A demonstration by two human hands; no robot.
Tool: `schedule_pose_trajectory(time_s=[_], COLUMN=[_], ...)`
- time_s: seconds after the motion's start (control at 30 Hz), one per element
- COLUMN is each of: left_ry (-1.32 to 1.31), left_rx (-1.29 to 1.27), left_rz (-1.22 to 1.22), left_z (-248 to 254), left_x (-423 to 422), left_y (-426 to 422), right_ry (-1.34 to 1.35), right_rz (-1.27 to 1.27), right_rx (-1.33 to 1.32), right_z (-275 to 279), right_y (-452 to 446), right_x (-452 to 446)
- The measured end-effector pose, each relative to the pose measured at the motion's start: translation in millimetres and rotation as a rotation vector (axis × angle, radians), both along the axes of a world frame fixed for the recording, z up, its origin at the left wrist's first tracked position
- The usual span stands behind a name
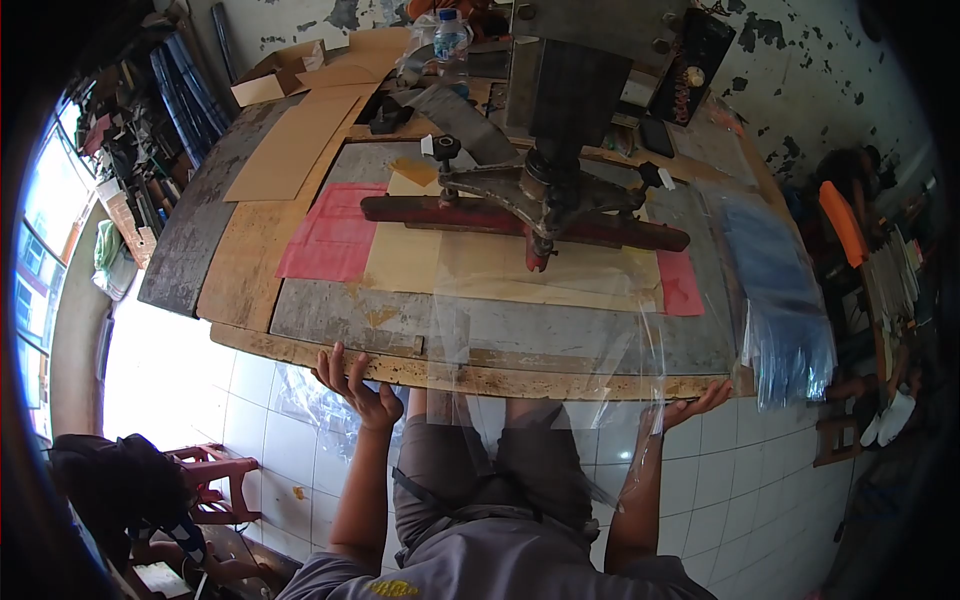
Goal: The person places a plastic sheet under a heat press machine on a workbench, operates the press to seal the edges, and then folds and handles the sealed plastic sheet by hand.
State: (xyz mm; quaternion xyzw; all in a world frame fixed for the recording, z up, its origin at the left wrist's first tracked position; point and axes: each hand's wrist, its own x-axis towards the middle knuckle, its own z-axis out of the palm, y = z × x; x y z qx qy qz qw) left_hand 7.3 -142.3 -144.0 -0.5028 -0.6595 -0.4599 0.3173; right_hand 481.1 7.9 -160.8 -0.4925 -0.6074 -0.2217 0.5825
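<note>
My left hand [360, 390] rests with its fingers spread against the wooden front edge of the worktable [300, 350]. At the same edge, farther right, my right hand [697, 402] lies with fingers stretched out, close to the hanging plastic. Between my hands a clear plastic sheet [545, 375] drapes over the edge. Its upper part lies beneath a press head with a long, dark red bar [450, 214]. Under the bar are a cream sheet [400, 262] and red sheet pieces [325, 235] on a grey metal plate [310, 310].
A stack of clear bluish plastic sheets [785, 300] overhangs the table's right side. Brown cardboard [290, 150] and a water bottle [451, 45] are at the back. A red stool [220, 480] and a person [120, 490] are at lower left. Other people are partly visible at right.
</note>
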Motion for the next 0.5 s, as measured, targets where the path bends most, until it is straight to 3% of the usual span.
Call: schedule_pose_trajectory(time_s=[0.5], left_ry=[0.002], left_rx=[-0.004], left_rz=[0.004], left_z=[-2.7], left_x=[-1.6], left_y=[-0.6], right_ry=[0.037], right_rz=[0.021], right_rx=[-0.033], right_z=[2.7], right_y=[-1.2], right_x=[-5.6])
